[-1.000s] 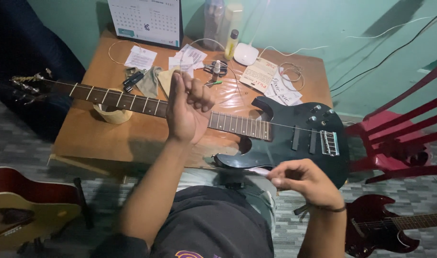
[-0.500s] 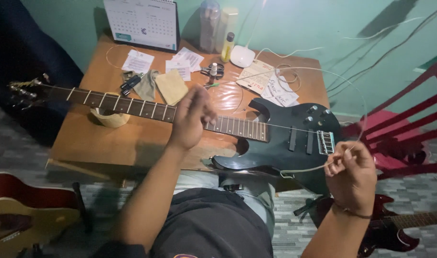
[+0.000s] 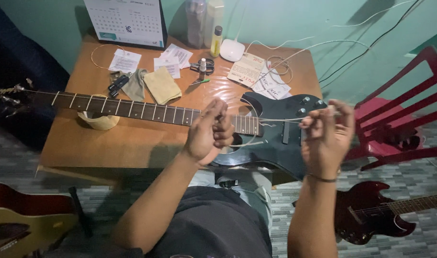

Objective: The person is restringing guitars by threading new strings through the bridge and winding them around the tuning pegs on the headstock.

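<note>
1. Head view, far left: a tan and dark red guitar (image 3: 22, 222) lies on the tiled floor beside the wooden surface (image 3: 108, 143).
2. On the surface, a black electric guitar (image 3: 280, 131) lies flat, its neck (image 3: 132, 109) reaching left across a roll of tape (image 3: 100, 119) and its body at the right edge, nearest the person.
3. Behind the neck lie a yellow cloth (image 3: 162, 85), a grey cloth, paper packets and scissors (image 3: 202, 67); a calendar (image 3: 125, 21) and bottles stand against the green wall.
4. The left hand (image 3: 209, 131) hovers over the neck where it joins the body, fingers curled together, pinching a thin guitar string (image 3: 276, 119).
5. The string runs right, just above the body, to the right hand (image 3: 326, 136), raised near the body's right end with fingers closed on the string's other end.
6. Further right stand a red plastic chair (image 3: 405, 114) and, on the floor, a dark red guitar (image 3: 376, 215).
</note>
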